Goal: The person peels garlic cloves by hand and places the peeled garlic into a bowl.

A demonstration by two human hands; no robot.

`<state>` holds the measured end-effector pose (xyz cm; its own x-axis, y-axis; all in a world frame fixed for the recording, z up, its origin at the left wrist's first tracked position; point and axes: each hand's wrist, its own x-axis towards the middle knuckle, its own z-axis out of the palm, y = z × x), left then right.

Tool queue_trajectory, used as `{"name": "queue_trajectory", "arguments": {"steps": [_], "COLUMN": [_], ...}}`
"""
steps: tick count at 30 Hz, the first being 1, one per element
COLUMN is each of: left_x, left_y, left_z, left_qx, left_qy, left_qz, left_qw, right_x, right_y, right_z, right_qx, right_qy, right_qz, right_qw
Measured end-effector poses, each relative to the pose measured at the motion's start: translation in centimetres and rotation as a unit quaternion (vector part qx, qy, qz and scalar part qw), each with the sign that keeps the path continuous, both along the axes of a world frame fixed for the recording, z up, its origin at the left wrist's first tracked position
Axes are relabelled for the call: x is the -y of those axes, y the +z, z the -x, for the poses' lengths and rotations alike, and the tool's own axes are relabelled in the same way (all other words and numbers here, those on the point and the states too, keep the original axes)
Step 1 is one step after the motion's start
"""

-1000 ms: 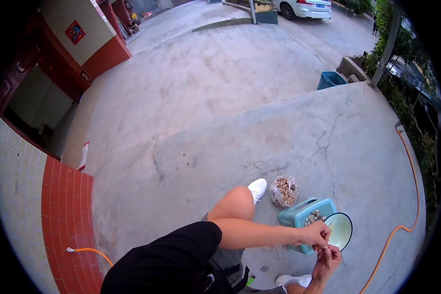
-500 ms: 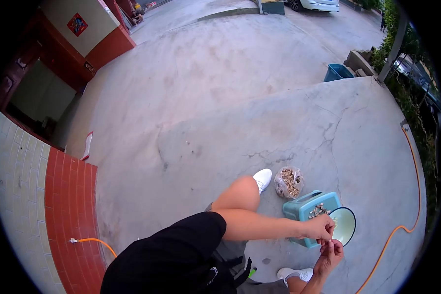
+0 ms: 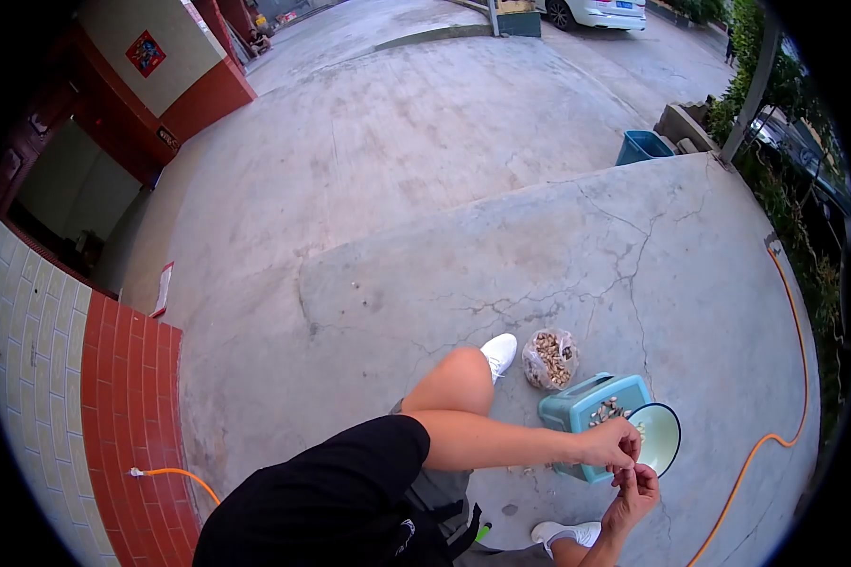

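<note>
My left hand reaches across from the left, its fingers pinched together. Just below it, my right hand is also pinched, and the fingertips of both meet over a small pale piece too tiny to name. Behind them stands a light teal plastic stool, with small brownish bits scattered on top. A pale green bowl with a dark rim sits at the stool's right side, partly hidden by my hands, with a few pale pieces inside. Beyond the stool, a clear plastic bag holds many small brown pieces.
My white shoes rest on the cracked concrete. An orange hose curves along the right. Farther off are a blue bin and a white car. A red and cream tiled wall runs along the left.
The whole view has shifted slightly, so the scene sits a little lower and to the left. My hands stay pinched together at the bowl's near edge.
</note>
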<state>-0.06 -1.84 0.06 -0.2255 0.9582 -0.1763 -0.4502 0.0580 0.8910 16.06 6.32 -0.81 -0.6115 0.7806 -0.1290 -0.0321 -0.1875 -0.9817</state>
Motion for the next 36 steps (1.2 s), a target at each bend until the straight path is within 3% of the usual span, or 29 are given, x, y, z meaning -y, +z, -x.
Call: {"name": "queue_trajectory", "arguments": {"steps": [36], "left_x": [0.0], "left_y": [0.9], "left_z": [0.2], "left_qx": [0.054], "left_qy": [0.005], "left_qz": [0.012], "left_qw": [0.998], "right_x": [0.5], "right_y": [1.0], "right_z": [0.0], "right_qx": [-0.004], "right_qy": [-0.017], "right_qz": [-0.072], "right_qw": [0.997]}}
